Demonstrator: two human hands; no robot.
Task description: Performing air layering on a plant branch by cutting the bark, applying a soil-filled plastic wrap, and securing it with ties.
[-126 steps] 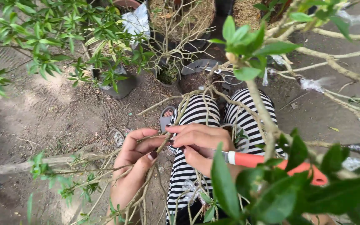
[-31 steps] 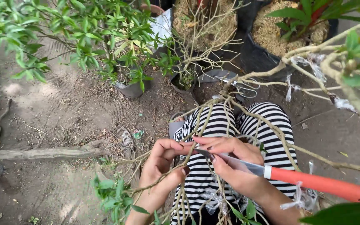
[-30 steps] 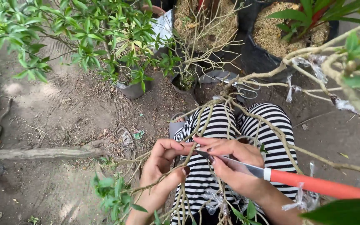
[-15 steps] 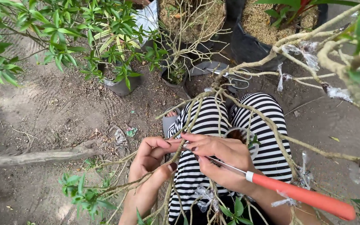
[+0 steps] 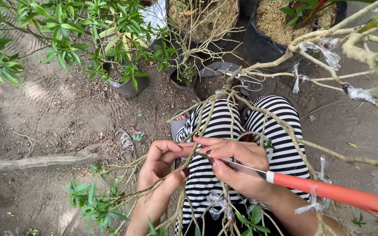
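Observation:
My left hand (image 5: 160, 164) pinches a thin pale branch (image 5: 200, 124) between thumb and fingers, low in the middle of the view. My right hand (image 5: 237, 164) grips a knife with an orange handle (image 5: 329, 191); its steel blade (image 5: 232, 161) lies under my fingers and its tip meets the branch next to my left fingertips. Both hands work above my lap in black-and-white striped trousers (image 5: 281, 116). The branch runs up to a knot of twigs (image 5: 229, 91) with clear plastic wraps (image 5: 327, 46) tied on further branches.
Small black pots (image 5: 130, 87) with leafy plants stand on bare soil ahead. Large black grow bags (image 5: 263, 43) filled with husk sit at the top. Scissors (image 5: 250, 81) lie on a grey tray beyond my knees. A fallen stick (image 5: 40, 159) lies at left.
Since a second ago the view has drifted slightly; the knife blade has shifted a little along the branch while both hands keep their grip.

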